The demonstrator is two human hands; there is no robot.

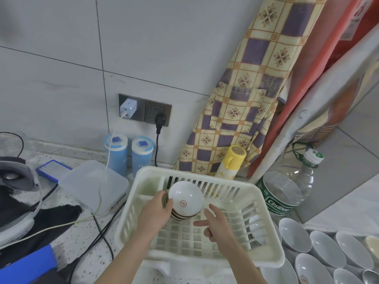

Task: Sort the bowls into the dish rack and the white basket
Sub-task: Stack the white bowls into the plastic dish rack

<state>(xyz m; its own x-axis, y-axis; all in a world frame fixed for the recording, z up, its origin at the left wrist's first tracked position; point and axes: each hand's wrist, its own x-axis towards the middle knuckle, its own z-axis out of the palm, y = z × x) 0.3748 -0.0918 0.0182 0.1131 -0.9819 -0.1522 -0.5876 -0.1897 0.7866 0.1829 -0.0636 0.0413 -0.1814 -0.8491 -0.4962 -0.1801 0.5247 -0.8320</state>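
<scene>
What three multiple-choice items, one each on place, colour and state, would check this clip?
1. Where is the stack of bowls?
A. Inside the white basket
B. On the counter by the sockets
C. Inside the clear lidded box

2. What colour is the cap of the spray can behind the basket?
A. Red
B. Yellow
C. Black

3. What is the left hand doing?
A. Hanging idle
B. Pressing flat on the counter
C. Holding the stack's side

Answers: 1 A, the stack lies tilted on its side at the basket's far end. 2 B, the cap is plainly yellow. 3 C, its fingers curl round the stack's rims, while the right hand is near but off the bowls.
</scene>
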